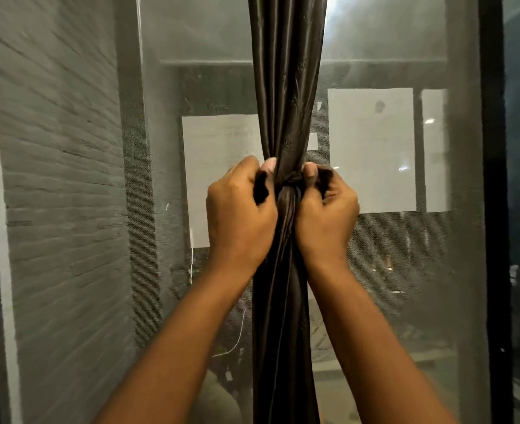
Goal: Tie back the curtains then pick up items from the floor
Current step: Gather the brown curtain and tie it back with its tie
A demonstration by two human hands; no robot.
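A dark brown satin curtain (286, 87) hangs gathered into one narrow bunch down the middle of the view. A tie band (289, 180) of the same dark cloth is wound around it at mid height and crossed into a knot. My left hand (240, 215) grips the band's left end beside the bunch. On the other side my right hand (326, 212) grips the right end. Both fists sit tight against the curtain, one on each side of the knot. The floor and anything on it are out of view.
Behind the curtain is a mesh window screen (390, 255) with a dark frame (494, 209) at the right. Through the mesh a grey brick wall (60, 179) shows at the left, and lit building panels (371, 148) show beyond.
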